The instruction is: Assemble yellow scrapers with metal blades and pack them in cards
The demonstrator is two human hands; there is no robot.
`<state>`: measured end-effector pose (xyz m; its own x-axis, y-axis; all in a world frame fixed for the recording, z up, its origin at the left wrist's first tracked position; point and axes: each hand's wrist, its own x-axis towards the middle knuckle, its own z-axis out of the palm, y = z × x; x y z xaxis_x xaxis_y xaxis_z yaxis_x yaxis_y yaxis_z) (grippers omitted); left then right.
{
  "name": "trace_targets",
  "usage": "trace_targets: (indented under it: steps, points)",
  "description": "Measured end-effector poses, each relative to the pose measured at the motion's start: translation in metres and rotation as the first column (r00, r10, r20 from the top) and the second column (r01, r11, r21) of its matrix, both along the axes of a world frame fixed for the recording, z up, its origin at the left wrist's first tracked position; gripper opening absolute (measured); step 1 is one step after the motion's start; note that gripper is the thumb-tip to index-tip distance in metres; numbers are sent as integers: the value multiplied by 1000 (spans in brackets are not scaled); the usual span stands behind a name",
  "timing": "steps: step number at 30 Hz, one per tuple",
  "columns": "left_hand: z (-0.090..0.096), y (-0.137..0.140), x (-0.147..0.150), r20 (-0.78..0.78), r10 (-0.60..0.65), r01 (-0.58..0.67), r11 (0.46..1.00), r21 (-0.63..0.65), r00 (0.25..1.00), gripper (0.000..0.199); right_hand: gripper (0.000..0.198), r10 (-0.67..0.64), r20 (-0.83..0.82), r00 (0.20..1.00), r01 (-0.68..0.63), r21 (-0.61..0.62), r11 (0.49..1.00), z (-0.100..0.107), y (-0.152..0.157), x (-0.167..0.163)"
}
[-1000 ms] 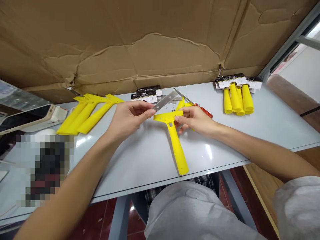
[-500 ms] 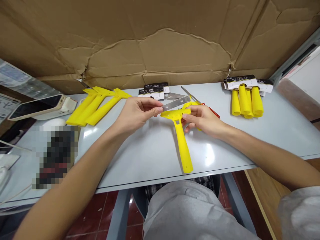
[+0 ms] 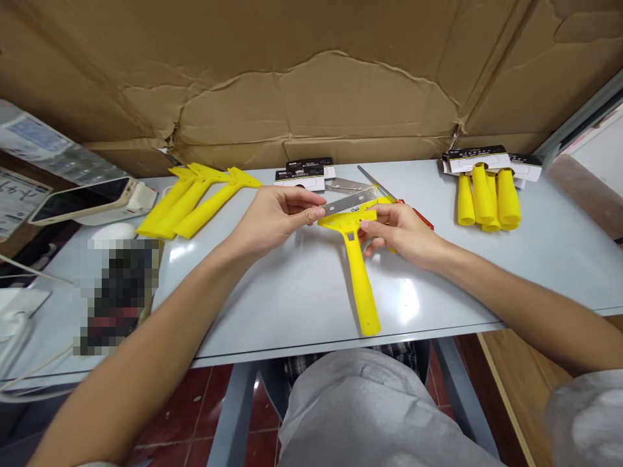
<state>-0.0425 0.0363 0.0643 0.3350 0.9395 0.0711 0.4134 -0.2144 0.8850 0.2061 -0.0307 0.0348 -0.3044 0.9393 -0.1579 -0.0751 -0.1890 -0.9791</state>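
My left hand pinches the near end of a thin metal blade between thumb and fingers. The blade slants up to the right, just above the wide head of a yellow scraper handle. At the right side of that head, my right hand is closed on the scraper handle, thumb in front and fingers behind. The handle's grip points toward the table's front edge. Behind the right hand, another yellow piece is mostly hidden.
Yellow scraper handles lie at the left. Further yellow handles with black-and-white card sleeves are at the right. Loose blades, small packs and a red-handled screwdriver lie behind my hands. A phone stands at far left.
The view has shifted slightly, so everything sits a little further right. My hands keep the same hold on the blade and the scraper handle.
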Motion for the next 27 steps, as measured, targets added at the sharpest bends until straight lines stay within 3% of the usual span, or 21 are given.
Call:
trace_targets:
  steps: [8,27]
  points:
    - [2,-1,0,-28,-11,11,1000,3,1000,23,46,5,-16,1000,-5,6,1000,-1,0,0]
    - [-2,1,-1,28,-81,81,997,-7,996,22,58,32,-9,999,-32,15,999,-3,0,1]
